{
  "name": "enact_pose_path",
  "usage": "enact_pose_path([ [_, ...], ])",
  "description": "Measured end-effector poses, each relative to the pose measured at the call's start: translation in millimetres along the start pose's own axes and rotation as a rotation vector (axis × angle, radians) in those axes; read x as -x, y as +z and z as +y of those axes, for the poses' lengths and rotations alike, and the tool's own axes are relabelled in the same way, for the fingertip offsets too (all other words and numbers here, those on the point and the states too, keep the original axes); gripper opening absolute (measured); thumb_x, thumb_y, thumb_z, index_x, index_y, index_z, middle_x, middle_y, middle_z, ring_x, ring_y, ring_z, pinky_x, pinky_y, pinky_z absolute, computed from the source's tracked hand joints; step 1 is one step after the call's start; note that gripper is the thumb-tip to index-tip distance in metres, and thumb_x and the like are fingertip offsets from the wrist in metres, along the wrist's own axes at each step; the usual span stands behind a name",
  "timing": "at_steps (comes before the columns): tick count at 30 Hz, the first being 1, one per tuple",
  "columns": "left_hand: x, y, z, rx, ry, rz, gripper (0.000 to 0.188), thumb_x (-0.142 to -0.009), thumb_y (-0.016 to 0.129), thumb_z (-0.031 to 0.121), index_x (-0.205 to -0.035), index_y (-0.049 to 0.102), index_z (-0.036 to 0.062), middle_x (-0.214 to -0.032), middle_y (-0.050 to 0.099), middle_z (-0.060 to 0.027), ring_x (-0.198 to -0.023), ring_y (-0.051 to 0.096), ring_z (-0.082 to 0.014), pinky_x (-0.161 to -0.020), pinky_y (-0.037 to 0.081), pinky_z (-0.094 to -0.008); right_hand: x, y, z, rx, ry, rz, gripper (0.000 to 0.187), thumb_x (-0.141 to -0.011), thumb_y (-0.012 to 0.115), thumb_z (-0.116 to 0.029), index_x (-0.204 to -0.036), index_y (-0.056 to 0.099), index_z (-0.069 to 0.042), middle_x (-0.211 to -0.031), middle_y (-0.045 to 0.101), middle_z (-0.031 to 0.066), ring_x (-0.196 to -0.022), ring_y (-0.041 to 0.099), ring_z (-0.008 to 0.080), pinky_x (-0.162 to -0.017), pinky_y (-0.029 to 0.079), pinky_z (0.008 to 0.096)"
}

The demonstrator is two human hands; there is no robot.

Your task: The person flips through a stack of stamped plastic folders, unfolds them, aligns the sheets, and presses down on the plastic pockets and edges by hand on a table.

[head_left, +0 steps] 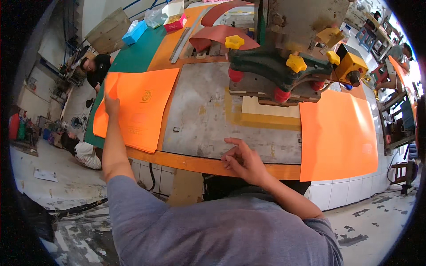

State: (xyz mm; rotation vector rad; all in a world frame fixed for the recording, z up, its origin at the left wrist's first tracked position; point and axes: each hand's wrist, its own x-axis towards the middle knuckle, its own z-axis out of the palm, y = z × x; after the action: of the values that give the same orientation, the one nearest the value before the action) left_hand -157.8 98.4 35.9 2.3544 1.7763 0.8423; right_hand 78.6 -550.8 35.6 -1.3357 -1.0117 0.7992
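At the left of the table, my left hand (112,106) is closed at the left edge of the top orange sheet (151,102), where the sheet bends upward. More orange sheets lie beneath it, their edges showing; a round emblem and faint marks are on the top one. Over the near edge of the grey metal plate (199,111) hovers my right hand (244,162), holding nothing, with the index finger stretched and the others loosely curled. Beyond it stands a press head (279,71) with yellow knobs, above a pale board (270,108) edged with brown tape.
Another orange pile (339,137) lies right of the plate, overhanging the table's front. A green mat (133,60), blue tissue box (134,33), pink box (175,22) and metal rulers (179,44) lie at the far left. Other people sit at both sides.
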Motion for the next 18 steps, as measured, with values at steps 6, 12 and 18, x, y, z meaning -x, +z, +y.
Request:
enact_pose_path([
  [6, 79, 6, 91, 0.145, 0.267, -0.206, 0.076, -0.095, 0.070, 0.033, -0.160, 0.038, 0.0098, -0.159, 0.047, -0.0201, -0.145, 0.047, -0.0387, -0.118, 0.038, -0.0537, 0, -3, 0, -0.005, 0.055, 0.011, 0.046, -0.105, 0.057, -0.001, -0.149, 0.043, -0.002, -0.101, 0.073, 0.0096, -0.088, 0.073, 0.0157, -0.079, 0.061, 0.0306],
  [12, 214, -29, 182, -0.181, 0.562, -0.362, 0.073, -0.104, 0.055, 0.053, -0.161, 0.037, 0.0104, -0.167, 0.035, -0.0222, -0.157, 0.029, -0.0417, -0.123, 0.023, -0.0659, 1, -2, 0, 0.013, 0.034, -0.015, 0.046, -0.105, 0.058, -0.002, -0.149, 0.043, -0.002, -0.101, 0.073, 0.0099, -0.088, 0.073, 0.0158, -0.078, 0.060, 0.0304],
  [18, 228, -17, 180, -0.261, 0.472, -0.349, 0.065, -0.110, 0.042, 0.049, -0.163, 0.034, 0.0142, -0.170, 0.029, -0.0212, -0.158, 0.023, -0.0438, -0.121, 0.019, -0.0731, 3, -3, -2, 0.039, 0.023, -0.017, 0.048, -0.104, 0.060, -0.002, -0.149, 0.043, -0.002, -0.099, 0.072, 0.0097, -0.087, 0.072, 0.0152, -0.075, 0.059, 0.0301],
])
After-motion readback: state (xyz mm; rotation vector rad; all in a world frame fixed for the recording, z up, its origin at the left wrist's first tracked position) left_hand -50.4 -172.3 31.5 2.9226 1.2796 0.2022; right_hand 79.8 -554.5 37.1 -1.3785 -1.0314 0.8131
